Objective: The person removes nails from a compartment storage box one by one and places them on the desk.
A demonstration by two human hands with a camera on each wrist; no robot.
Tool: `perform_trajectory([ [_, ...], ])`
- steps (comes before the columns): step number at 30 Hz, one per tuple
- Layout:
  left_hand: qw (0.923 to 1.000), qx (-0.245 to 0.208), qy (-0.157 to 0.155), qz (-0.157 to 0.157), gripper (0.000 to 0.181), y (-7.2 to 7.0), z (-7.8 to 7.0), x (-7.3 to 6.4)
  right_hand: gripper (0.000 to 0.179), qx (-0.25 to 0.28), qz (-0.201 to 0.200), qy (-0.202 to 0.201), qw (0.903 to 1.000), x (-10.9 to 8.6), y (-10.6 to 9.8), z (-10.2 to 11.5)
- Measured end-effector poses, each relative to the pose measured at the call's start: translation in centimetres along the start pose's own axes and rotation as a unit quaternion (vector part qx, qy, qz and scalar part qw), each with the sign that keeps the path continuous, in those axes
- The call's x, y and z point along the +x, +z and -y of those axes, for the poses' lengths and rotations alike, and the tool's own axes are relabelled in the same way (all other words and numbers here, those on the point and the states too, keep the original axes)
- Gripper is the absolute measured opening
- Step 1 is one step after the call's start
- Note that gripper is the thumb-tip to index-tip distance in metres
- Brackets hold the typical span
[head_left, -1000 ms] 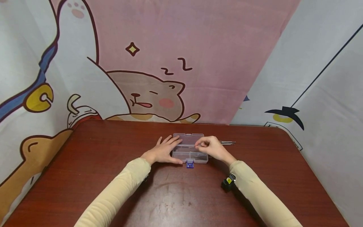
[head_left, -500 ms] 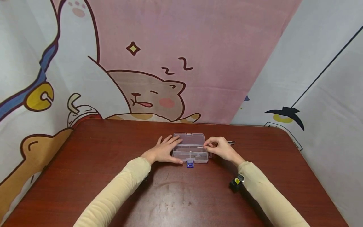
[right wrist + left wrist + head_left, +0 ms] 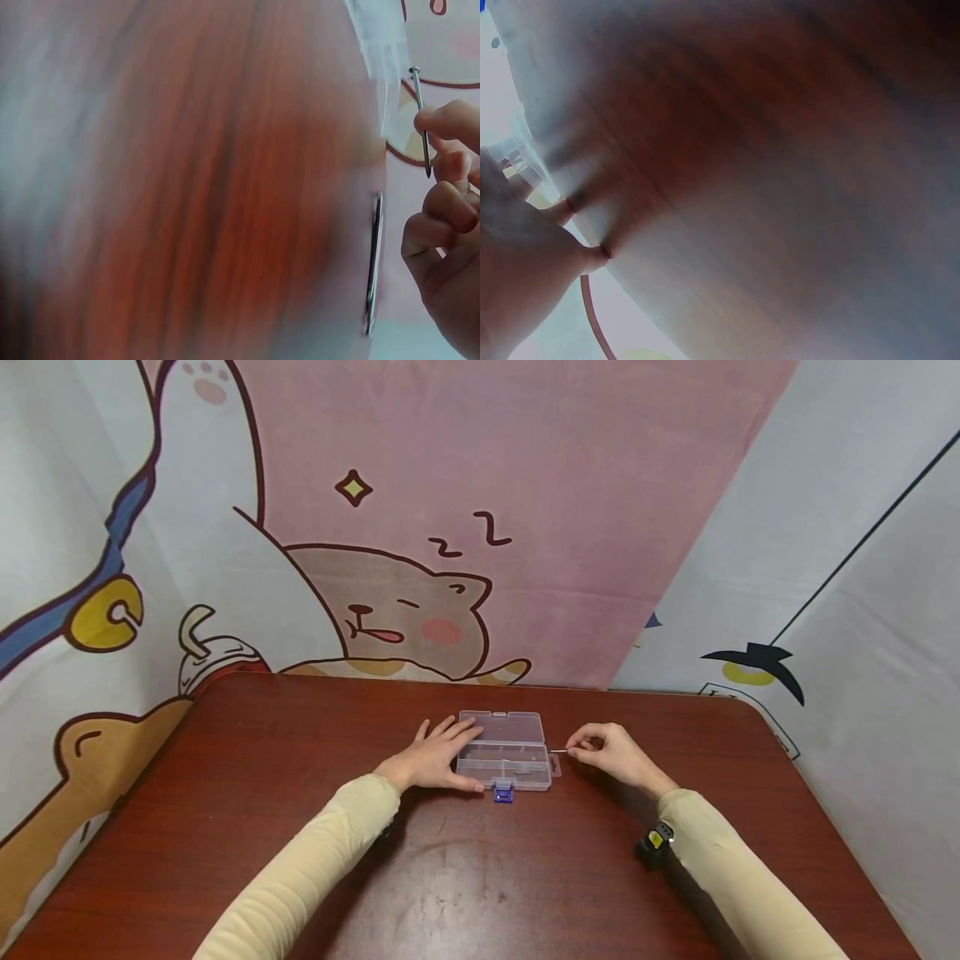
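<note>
A clear plastic compartment box (image 3: 491,753) lies with its lid up on the table. My left hand (image 3: 431,760) rests on the box's left side with fingers spread. In the left wrist view, that hand (image 3: 525,255) shows only in part, at the left edge. Right of the box, my right hand (image 3: 611,753) pinches a nail (image 3: 558,751) between thumb and fingers. The right wrist view shows the nail (image 3: 421,124) with its flat head up and its point down, in the right hand (image 3: 450,202). Small metal pieces (image 3: 522,772) lie in the front right compartment.
The brown table (image 3: 450,877) carries everything. In the right wrist view, more thin metal nails or rods (image 3: 373,262) lie on it near the right hand. A blue latch (image 3: 503,793) sticks out at the box's front. A printed cloth (image 3: 570,527) hangs behind.
My right hand has moved right, from over the box to beside it, carrying the nail. It now hides the metal rods seen earlier behind it. The left hand has stayed in place.
</note>
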State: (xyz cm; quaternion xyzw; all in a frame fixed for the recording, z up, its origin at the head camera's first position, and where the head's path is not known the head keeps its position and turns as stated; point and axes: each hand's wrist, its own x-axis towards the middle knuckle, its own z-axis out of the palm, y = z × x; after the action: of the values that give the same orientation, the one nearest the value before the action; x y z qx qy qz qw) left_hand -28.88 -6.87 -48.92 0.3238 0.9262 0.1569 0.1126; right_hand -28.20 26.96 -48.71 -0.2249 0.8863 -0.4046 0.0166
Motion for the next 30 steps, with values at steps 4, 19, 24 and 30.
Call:
perform_trajectory([
  [4,1.0,0.001,0.0,0.001,0.101,-0.1,0.0,0.0,0.003,-0.022,-0.004,0.002,0.9997,-0.5,-0.8,-1.1],
  [19,1.0,0.009,0.005,0.001,0.101,-0.1,-0.1,0.0,0.005,-0.068,-0.024,0.048,0.9963,-1.0,-2.7,-3.4],
  [24,0.9999,0.009,0.004,-0.001,0.101,-0.1,0.0,0.0,0.006,-0.072,-0.008,0.066,0.9952,-0.9,-2.9,-3.4],
  [30,1.0,0.007,0.005,-0.003,0.1,-0.1,-0.1,0.0,0.004,-0.08,0.003,0.073,0.9941,-0.8,-3.2,-3.4],
])
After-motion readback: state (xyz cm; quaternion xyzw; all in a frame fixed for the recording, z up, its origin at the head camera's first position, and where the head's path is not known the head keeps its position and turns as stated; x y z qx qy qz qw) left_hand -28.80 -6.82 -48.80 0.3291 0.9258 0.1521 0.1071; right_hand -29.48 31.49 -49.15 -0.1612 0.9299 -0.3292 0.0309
